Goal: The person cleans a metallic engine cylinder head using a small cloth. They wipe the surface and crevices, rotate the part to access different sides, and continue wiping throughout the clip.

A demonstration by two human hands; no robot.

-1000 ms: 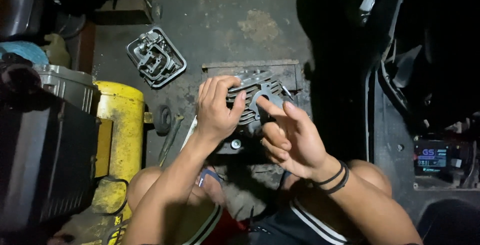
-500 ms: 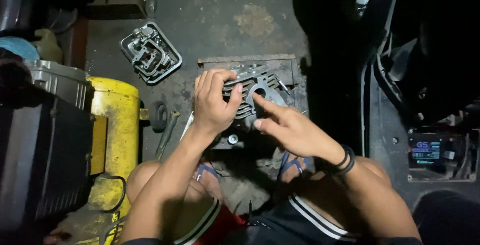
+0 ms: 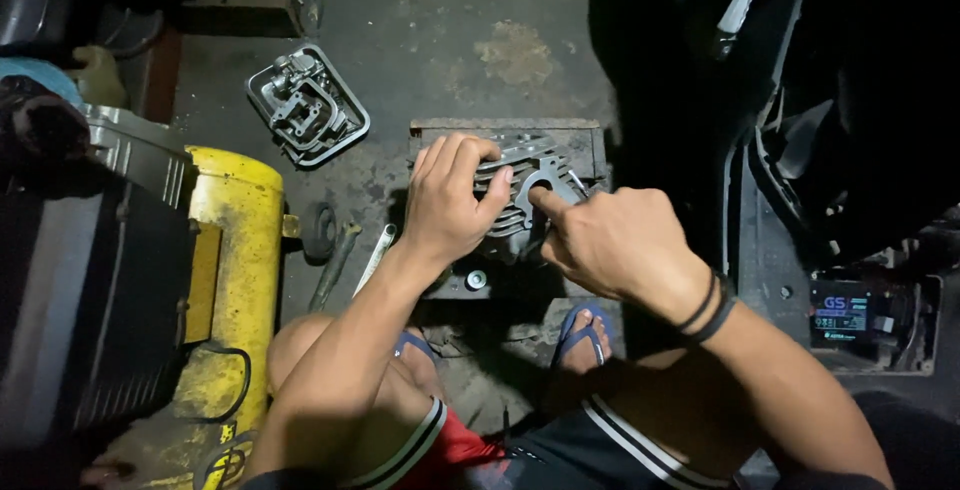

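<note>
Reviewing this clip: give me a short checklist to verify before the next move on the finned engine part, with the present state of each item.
1. Left hand steadies the finned cylinder head: ok, fingers wrapped over its left side.
2. Right hand on the part: ok, a fingertip touches the rim of the round port.
3. Cylinder head supported: ok, it rests on the block on the floor.
4. Port free of debris: cannot tell, too dark.
5. Tools within reach: ok, a wrench lies left of the block.
6. Loose nut out of the way: ok, it lies apart, below the left wrist.
</note>
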